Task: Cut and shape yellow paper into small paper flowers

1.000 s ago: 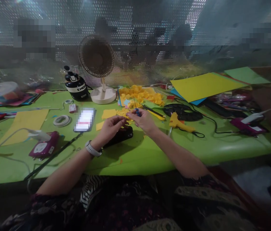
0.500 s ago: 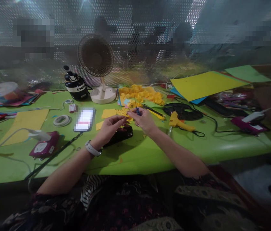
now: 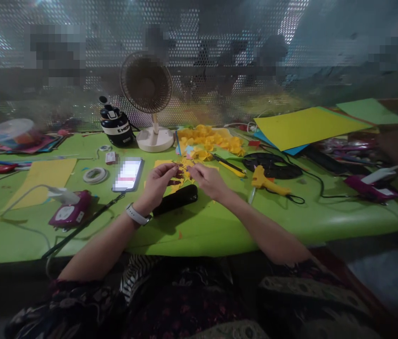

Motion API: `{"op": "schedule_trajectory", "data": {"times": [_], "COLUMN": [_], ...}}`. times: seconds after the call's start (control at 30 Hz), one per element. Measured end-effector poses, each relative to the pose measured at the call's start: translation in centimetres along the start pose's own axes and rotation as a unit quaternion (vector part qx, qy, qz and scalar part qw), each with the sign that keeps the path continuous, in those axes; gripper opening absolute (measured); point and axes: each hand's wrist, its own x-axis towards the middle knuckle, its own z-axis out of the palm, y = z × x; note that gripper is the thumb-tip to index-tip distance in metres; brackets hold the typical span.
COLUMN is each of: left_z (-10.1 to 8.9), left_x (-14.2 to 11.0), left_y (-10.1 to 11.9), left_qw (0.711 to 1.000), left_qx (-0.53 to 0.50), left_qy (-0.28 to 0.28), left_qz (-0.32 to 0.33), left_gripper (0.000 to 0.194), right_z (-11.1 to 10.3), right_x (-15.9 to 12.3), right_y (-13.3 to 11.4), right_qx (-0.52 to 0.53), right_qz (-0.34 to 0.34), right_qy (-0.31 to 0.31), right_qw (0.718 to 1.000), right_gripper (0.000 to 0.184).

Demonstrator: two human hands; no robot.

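Both of my hands are raised over the near middle of the green table, fingertips close together. My left hand, with a white watch on its wrist, is closed in a pinch. Facing it, my right hand is closed too, thumb and finger pressed together. Something thin and dark seems to run between them, too small and blurred to name. Yellow paper scraps lie right behind and below the fingers. A long black case rests under my left hand. Yellow paper flowers are heaped farther back.
A phone, a tape roll and a purple power adapter are on the left. A fan and a bottle stand behind. On the right are a cutter, a yellow glue gun and paper sheets.
The thin upright tool with a blue part in my right hand no longer stands up into view. My right hand has turned fingertips towards my left. The view has shifted slightly.
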Motion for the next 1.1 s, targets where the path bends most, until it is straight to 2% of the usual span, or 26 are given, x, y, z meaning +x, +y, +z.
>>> {"op": "schedule_trajectory", "data": {"times": [0.3,0.63,1.1], "left_z": [0.15,-0.30,-0.59], "left_x": [-0.22,-0.07,-0.01], "left_y": [-0.01,-0.64,-0.93], "left_qw": [1.000,0.999,0.997], "left_qx": [0.007,0.019,0.036], "left_qy": [-0.021,-0.037,-0.027], "left_qz": [0.002,0.034,0.060], "left_gripper": [0.040,0.036,0.036], "right_z": [-0.06,-0.30,-0.47], "right_x": [0.09,0.04,-0.02], "right_y": [0.24,0.12,-0.06], "right_qx": [-0.052,-0.042,-0.020], "right_qz": [-0.003,-0.013,-0.032], "right_qy": [0.005,-0.001,-0.017], "right_qw": [0.999,0.999,0.999], "right_gripper": [0.049,0.044,0.042]}}
